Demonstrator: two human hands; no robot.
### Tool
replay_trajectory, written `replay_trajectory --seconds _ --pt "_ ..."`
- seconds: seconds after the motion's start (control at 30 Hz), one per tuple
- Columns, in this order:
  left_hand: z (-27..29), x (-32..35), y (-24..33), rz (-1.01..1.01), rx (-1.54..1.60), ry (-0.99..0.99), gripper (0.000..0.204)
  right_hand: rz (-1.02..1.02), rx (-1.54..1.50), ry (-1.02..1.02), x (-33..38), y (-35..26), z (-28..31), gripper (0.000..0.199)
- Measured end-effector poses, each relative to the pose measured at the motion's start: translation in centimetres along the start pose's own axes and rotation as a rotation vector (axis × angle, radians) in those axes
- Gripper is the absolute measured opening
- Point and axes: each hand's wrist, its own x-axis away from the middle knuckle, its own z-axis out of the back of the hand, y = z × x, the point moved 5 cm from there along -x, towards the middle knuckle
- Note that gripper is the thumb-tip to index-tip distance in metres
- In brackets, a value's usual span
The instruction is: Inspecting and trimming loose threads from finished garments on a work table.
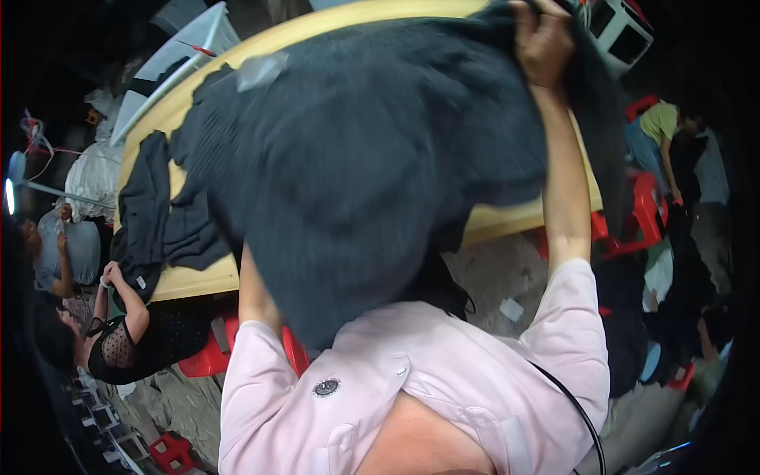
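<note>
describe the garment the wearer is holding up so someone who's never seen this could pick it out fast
Start at the long pale wooden table that runs across the view. Above it hangs a big dark ribbed garment, pinched at its top edge by the right hand; the left hand is hidden beneath it. Unlike the smaller dark pieces lying flat at the table's left end, it is lifted and covers most of the tabletop.

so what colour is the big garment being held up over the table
Dark charcoal, nearly black, garment; the head view shows it.
</note>
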Motion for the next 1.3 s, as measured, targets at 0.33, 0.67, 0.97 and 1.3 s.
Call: replay_trajectory --seconds 0.33,0.67,0.97,1.3 --pt "0.2 5.1 4.5 0.105 0.691 -0.031 0.038 -0.423 -0.06 -0.668 29.6 -8.5 10.9 0.053" --pt "5.7 15.6 9.0 0.035 0.513 -0.312 0.073 -0.271 -0.144 -0.756 32.1 -17.4 8.4 0.045" --pt "3.0 7.0 1.8 0.108 0.069 0.145 0.051 -0.625 -0.39 -0.554 23.9 -13.5 9.7 0.037" --pt "1.2 15.4 17.2 -0.179 0.67 -0.231 0.067 0.043 0.024 -0.537 30.2 -17.7 8.8 0.032"
